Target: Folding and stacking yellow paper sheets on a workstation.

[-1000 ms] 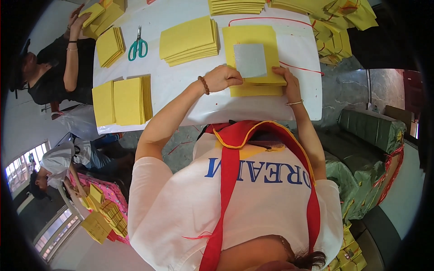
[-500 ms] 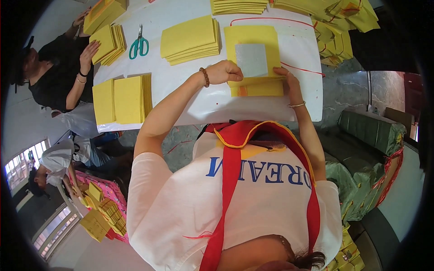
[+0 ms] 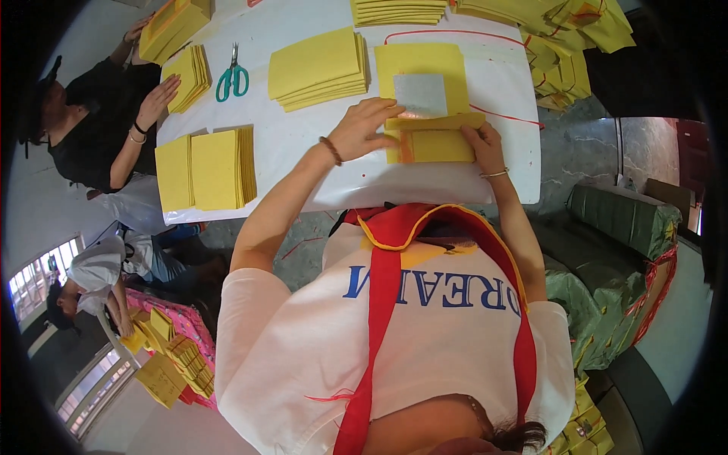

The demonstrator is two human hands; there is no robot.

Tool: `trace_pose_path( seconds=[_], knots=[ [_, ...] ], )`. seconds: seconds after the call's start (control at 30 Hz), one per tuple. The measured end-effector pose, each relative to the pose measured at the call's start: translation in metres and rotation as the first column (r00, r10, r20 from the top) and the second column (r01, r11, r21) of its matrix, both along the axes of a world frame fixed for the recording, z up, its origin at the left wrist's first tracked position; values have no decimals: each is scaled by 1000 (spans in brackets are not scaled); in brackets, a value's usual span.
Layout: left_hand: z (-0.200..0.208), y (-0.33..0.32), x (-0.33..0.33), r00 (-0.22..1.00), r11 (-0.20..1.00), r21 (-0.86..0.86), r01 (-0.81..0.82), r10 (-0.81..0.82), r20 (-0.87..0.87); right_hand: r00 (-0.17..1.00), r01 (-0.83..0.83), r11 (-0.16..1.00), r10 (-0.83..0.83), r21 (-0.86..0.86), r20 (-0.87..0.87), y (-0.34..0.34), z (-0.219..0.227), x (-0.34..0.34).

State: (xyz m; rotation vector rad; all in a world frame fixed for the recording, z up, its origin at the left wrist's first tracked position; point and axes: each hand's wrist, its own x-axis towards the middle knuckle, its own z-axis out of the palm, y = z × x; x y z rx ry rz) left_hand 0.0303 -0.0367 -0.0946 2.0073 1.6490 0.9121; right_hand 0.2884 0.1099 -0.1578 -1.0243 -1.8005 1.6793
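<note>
A sheet of yellow paper [image 3: 425, 57] lies on the white table in front of me, with a silvery square [image 3: 421, 95] on it. Its near part is folded over into a narrow band across the sheet, and an orange mark shows at the band's left end. My left hand [image 3: 362, 130] is at that left end, thumb and fingers spread apart around the fold. At the right end, my right hand [image 3: 485, 145] pinches the edge of the folded paper between thumb and fingers.
Left of the sheet lies a yellow paper stack [image 3: 317, 68]; another stack [image 3: 216, 167] sits near the table's left corner. Green-handled scissors [image 3: 233, 80] lie farther left. A red string [image 3: 500, 115] runs rightward. A co-worker's hand [image 3: 158, 102] touches a stack. Green wrapped bundles [image 3: 622, 227] stand right.
My left hand has loosened from a closed grip and spread its fingers at the fold's left end. The folded band has tipped toward me, and my right thumb now lies over its right end.
</note>
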Motion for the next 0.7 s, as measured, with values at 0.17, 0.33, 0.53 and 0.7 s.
trace_pose_path(
  seconds=[0.17, 0.33, 0.53, 0.7],
  knots=[
    [-3, -3, 10, 975, 991, 125, -43, 69, -213, 995, -35, 849, 78, 527, -60, -3, 28, 5],
    [14, -33, 22, 936, 981, 181, 66, 2, -352, 913, -408, 361, 158, 838, 376, -25, 70, 20],
    [-1, -41, 33, 987, 988, -52, -144, 147, 62, 919, -394, 585, 264, 709, 293, -28, 50, 22],
    [2, -12, 35, 907, 890, -262, -373, 410, 100, 984, -157, 962, 133, 222, 119, -24, 44, -4]
  ],
)
